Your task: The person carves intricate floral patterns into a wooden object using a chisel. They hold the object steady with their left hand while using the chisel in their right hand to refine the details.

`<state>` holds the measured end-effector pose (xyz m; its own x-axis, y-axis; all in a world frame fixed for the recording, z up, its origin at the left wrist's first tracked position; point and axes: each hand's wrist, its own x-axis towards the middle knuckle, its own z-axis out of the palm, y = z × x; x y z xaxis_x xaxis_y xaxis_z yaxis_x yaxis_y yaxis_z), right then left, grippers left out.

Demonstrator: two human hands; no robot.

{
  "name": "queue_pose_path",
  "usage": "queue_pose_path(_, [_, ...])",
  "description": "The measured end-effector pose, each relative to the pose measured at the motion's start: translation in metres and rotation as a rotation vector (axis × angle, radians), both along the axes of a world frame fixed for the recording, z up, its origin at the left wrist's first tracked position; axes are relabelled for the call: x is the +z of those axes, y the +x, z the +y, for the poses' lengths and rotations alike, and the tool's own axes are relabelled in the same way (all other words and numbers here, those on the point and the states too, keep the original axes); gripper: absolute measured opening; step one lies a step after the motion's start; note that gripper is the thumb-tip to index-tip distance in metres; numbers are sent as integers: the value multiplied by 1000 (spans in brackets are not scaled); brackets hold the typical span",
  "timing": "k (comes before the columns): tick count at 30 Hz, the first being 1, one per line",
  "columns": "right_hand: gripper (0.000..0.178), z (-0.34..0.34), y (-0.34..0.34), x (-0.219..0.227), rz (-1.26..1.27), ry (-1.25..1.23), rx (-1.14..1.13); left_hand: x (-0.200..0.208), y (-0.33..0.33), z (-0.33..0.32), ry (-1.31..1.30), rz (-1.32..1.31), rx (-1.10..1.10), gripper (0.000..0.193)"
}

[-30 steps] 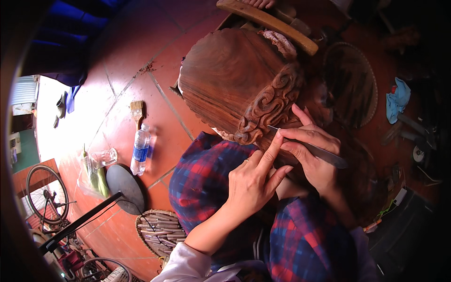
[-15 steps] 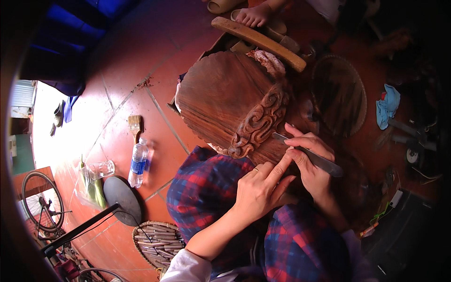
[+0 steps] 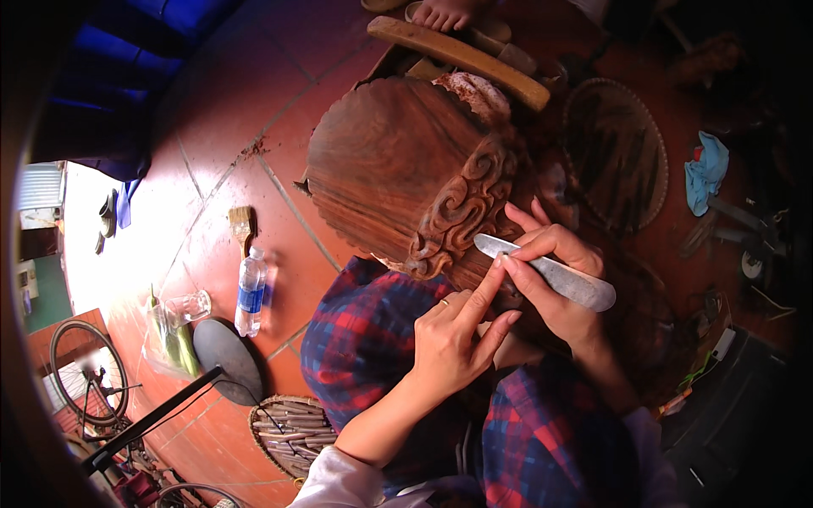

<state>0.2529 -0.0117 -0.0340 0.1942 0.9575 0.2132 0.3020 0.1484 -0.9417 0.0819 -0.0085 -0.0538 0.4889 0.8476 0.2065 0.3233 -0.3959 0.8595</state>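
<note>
Nearest: white sleeve [image 3: 339, 481] at the lower edge, plaid cloth [image 3: 356, 334] over both knees.

Left hand [image 3: 445, 343]: index stretched forward, thumb spread, other fingers partly bent, ring on one; nothing seen in its grasp. Index tip meets the right fingertips at the blade [image 3: 580, 286]; whether it presses on the metal cannot be told.

Right hand [image 3: 569, 320]: thumb and fingers pinch the blade, a flat grey strip with rounded ends. It lies aslant, narrow end pointing up-left, broad end out beyond the palm. Narrow end hovers over or touches the wood, just beside the scrollwork; cannot tell which.

Carved wood [image 3: 389, 161] sits ahead of the knees: brown, smooth grained face, scalloped edge, raised scrollwork [image 3: 464, 203] along the side toward the hands. Pale pinkish cloth [image 3: 476, 93] at its upper right.

Left floor, going out: basket [image 3: 255, 432] of sticks [image 3: 296, 427]; dark disc [image 3: 225, 360] with black pole [image 3: 157, 421]; bottle [image 3: 251, 296], blue label; glass [image 3: 190, 305] with bagged greens [image 3: 176, 339]; brush [image 3: 241, 224], bristles away.

Right: dark oval tray [image 3: 666, 182], edge beaded; light-blue cloth [image 3: 707, 173] beyond.

Farther: wooden bar [image 3: 461, 61], bare foot [image 3: 445, 14] beside it; bicycle [image 3: 54, 364] far left.
</note>
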Motion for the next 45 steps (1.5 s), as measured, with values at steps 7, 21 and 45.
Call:
queue_pose_path(7, [7,0,1,7,-89,4,55,3,-6,-4,-1,31,-13,62])
queue_pose_path(21, [6,1,1,2,41,-28,0,5,-2,10,25,53,-70,61])
queue_pose_path(45, [10,4,10,2,-71,-1,81,4,-9,9,23,230,-105,63])
